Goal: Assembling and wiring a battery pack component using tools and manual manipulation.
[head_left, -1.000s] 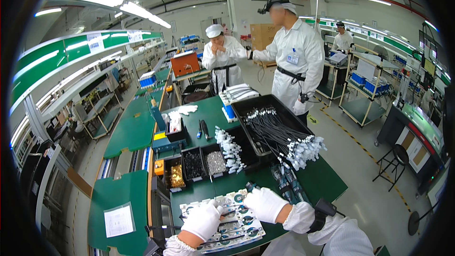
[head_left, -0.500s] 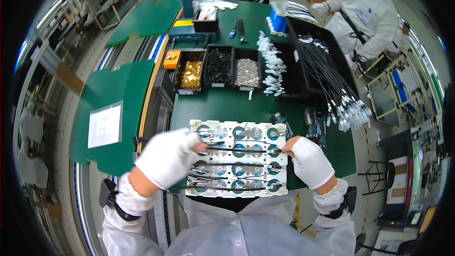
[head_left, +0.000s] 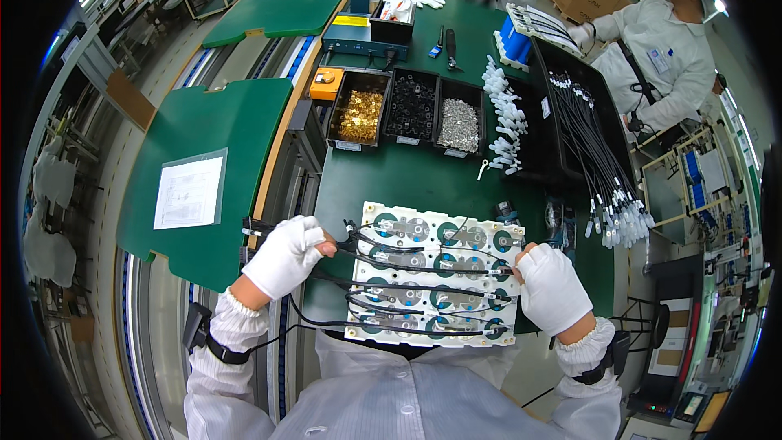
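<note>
Hands [head_left: 556,289] flank a white panel [head_left: 419,277] crossed by black cables [head_left: 399,285].

Left hand [head_left: 285,259] and right hand [head_left: 555,289] flank a panel [head_left: 432,275].

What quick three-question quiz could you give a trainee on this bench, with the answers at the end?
1. Fill in: the bin between the gold parts and the silver parts holds ____ parts.
2. True or false: the paper sheet lies to the left of the white board.
3. Which hand is at the white board's right edge? A: left. B: right. C: neither.

Key:
1. Black parts.
2. True.
3. B, the right hand.
</note>
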`<state>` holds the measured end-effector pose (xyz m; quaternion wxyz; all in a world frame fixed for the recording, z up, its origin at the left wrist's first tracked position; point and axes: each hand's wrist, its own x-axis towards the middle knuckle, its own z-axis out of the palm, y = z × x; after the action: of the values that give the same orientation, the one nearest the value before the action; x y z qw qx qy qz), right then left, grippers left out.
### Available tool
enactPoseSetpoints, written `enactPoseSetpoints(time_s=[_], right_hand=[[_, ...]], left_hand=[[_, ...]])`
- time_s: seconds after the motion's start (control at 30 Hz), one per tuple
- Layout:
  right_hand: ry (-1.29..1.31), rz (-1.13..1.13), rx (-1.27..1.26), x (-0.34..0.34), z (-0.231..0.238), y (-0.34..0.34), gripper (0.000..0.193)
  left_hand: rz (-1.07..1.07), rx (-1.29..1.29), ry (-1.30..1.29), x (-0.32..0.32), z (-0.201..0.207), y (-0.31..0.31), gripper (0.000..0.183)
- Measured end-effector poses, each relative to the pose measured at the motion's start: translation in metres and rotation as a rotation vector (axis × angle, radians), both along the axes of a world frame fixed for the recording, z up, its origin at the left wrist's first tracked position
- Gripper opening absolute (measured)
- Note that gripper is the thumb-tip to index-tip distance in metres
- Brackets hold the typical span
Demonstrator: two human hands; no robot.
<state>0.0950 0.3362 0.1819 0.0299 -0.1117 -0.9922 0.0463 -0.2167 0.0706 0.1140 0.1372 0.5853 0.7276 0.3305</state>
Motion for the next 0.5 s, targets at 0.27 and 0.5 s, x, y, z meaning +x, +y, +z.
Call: enactPoseSetpoints(time_s=[0.27, 0.5], right_hand=[[0.198, -0.210, -0.165, -0.001, -0.013, 0.005, 0.013], [0.641, -0.467, -0.385, -0.032, -0.050, 0.011, 0.025]], left_hand=[[0.113, -0.124, -0.159, -0.011, -0.024, -0.002, 0.011], [0.772, 0.471, 0.082, -0.024, 0.091, -0.113, 0.020]])
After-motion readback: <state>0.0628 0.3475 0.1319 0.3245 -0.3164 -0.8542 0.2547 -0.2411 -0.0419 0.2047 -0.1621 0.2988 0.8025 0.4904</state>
